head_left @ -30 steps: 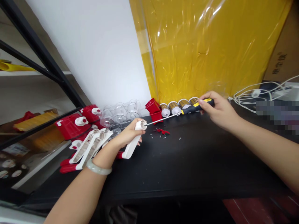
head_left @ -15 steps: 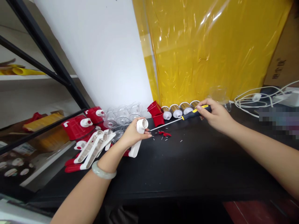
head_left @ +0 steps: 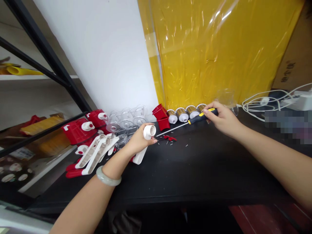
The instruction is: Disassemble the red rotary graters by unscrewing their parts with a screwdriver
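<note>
My left hand (head_left: 136,139) is closed around a white crank handle (head_left: 149,131), its round socket end facing up and right. The handle's lower part shows below my palm. A long-shafted screwdriver (head_left: 204,115) with a dark blue and yellow grip is held in my right hand (head_left: 223,118). Its thin shaft points left, the tip close to my left fingertips; whether it touches anything there I cannot tell. Just to the right of that tip, small red pieces (head_left: 170,138) and several tiny screws (head_left: 187,145) are scattered on the black tabletop (head_left: 195,175).
More white handles with red grips (head_left: 94,156) lie at left, beside red housings (head_left: 79,131) and clear plastic cups (head_left: 126,118). Along the back stand red hoppers (head_left: 161,117) and several metal grater drums (head_left: 182,114). White cables (head_left: 258,104) coil at right.
The view has shifted slightly. My left hand has turned the crank handle's socket end a little to the right. The screwdriver stays in my right hand, pointing at the left fingertips.
</note>
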Available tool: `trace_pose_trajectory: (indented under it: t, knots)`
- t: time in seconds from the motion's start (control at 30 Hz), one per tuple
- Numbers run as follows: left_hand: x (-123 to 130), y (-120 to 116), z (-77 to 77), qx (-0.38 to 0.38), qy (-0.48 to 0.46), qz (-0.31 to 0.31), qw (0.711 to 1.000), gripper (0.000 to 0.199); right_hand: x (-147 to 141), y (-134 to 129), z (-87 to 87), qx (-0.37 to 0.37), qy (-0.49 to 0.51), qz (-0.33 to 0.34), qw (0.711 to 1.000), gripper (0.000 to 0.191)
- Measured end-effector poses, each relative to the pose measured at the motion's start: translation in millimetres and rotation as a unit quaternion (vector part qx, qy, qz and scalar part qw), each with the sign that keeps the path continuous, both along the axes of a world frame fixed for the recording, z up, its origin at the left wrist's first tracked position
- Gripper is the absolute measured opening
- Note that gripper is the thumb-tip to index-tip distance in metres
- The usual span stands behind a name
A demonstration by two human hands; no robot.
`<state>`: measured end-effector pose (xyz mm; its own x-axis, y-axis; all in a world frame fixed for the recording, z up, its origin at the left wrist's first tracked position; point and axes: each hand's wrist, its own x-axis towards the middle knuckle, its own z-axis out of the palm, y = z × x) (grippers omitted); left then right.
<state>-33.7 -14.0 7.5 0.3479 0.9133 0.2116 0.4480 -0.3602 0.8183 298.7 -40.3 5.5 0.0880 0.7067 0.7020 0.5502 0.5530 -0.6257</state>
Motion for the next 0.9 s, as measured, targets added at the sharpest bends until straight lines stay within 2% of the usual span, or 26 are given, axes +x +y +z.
trace_pose_trajectory:
  t: [0.23, 0.33, 0.4, 0.57, 0.77, 0.9]
  knots:
    - [3, -1, 0.3, 0.003, 0.034, 0.001, 0.999, 0.072, 10, 5, 3.5, -0.031, 0.011, -0.002, 0.999, 0.03]
    - [7, 0, -3.2, 0.046, 0.081, 0.032, 0.995, 0.061, 21, 9, 5.2, -0.047, 0.014, -0.036, 0.998, 0.03]
    - [11, 1, -5.8, 0.036, 0.087, 0.051, 0.994, 0.052, 27, 14, 3.7, -0.058, 0.014, -0.065, 0.996, 0.03]
    - [18, -3, -4.4, -0.106, 0.006, 0.068, 0.992, 0.045, 42, 32, -10.8, -0.084, 0.013, -0.117, 0.989, 0.032]
    - [14, -10, 7.1, -0.117, -0.02, 0.03, 0.992, 0.054, 57, 49, -30.1, -0.108, 0.05, -0.118, 0.986, 0.036]
    - [11, -11, 12.5, -0.15, -0.114, 0.014, 0.982, 0.055, 62, 55, -42.0, -0.149, 0.083, -0.091, 0.981, 0.04]
